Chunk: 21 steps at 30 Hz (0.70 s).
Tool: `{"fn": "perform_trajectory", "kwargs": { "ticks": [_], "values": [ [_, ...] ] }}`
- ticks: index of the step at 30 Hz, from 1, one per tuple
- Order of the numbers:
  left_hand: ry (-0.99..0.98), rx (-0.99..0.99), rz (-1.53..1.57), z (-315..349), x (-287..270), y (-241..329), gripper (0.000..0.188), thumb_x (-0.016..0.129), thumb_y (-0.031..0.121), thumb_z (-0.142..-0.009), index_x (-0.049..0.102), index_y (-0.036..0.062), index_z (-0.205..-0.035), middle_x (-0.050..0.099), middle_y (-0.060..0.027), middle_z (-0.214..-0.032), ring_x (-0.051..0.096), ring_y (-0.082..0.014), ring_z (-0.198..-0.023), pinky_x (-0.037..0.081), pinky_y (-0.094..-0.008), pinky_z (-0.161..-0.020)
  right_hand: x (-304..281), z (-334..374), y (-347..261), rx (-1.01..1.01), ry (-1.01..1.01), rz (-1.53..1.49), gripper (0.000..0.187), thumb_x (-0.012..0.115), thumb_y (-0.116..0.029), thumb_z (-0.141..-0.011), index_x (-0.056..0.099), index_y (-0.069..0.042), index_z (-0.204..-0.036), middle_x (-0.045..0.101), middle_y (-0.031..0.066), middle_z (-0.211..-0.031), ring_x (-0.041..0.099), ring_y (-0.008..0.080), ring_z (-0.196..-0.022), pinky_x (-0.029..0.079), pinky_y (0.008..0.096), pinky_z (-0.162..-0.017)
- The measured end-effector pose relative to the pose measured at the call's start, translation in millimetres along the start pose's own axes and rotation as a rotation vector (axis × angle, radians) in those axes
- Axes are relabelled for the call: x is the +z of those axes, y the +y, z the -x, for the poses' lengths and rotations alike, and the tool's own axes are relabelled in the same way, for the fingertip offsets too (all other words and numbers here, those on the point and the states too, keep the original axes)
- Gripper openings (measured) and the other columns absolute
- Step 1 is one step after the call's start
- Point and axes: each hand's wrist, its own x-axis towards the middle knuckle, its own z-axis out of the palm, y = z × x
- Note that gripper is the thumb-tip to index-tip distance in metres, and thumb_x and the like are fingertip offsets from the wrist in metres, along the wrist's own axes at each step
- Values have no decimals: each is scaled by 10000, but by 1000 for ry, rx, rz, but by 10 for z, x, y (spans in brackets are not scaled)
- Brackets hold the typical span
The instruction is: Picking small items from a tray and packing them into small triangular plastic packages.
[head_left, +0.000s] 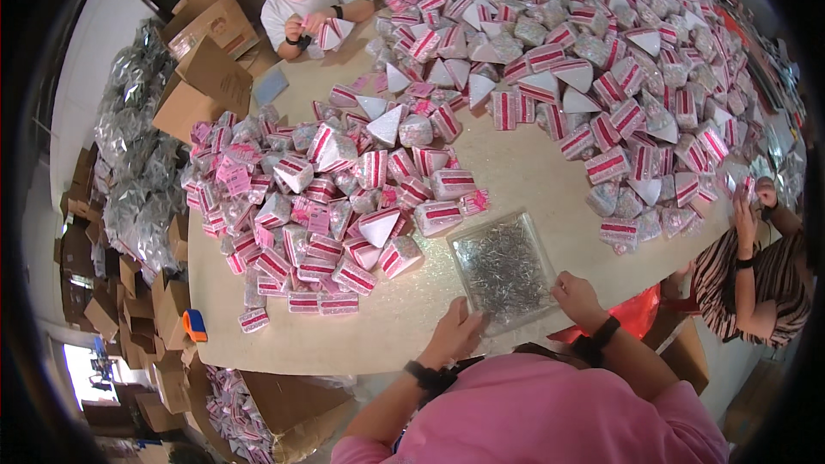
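A shallow clear tray [540,247] of small metal pins [505,268] rests on the table in front of me. My left hand [453,332] grips its near left corner, thumb along the rim. On its right side, my right hand [579,300] has its fingers curled at the edge. Just beyond the tray's far left corner sit wedge-shaped cake-slice ornaments [437,216], white and glittery with red and pink bands. A small pink card packet [473,202] lies beside them.
Heaps of the same wedges cover the table's left [318,198] and far right [636,77]. An orange-and-blue tape dispenser [195,325] is at the left edge. People work across the table and at my right. Cartons [206,86] and an open box of packets [241,412] stand around.
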Motion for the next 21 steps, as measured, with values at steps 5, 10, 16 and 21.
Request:
{"fn": "perform_trajectory", "kwargs": {
  "ticks": [5, 10, 16, 21],
  "values": [
    [67, 32, -146, -228, 169, 76, 499, 531, 236, -853, 349, 50, -1279, 601, -294, -933, 580, -467, -897, 455, -493, -776, 87, 68, 185, 42, 38, -50, 236, 562, -234, -842, 523, -6, -887, 606, 221, -781, 581, 428, -772, 445, 508, -691],
    [45, -5, -182, -432, 207, 93, 479, 532, 171, -835, 367, 56, -1269, 601, -291, -923, 586, -457, -887, 455, -495, -756, -211, 129, -204, -88, 275, 78, 225, 526, -185, -857, 526, -6, -993, 577, 200, -950, 568, 391, -896, 454, 455, -774],
    [27, 4, -174, -476, 215, 161, 490, 558, 156, -820, 393, 54, -1270, 617, -247, -876, 608, -422, -832, 471, -454, -703, -51, -168, -656, -427, 135, 329, 210, 498, -81, -825, 530, -26, -1025, 554, 158, -979, 582, 334, -898, 503, 397, -765],
    [84, 29, -158, -481, 241, 70, 475, 578, 114, -813, 432, 50, -1261, 607, -149, -744, 624, -281, -648, 489, -372, -589, 135, -346, -752, -411, 124, 461, 229, 547, -70, -781, 533, -25, -1005, 546, 134, -967, 597, 311, -883, 531, 397, -703]
  ]
}}
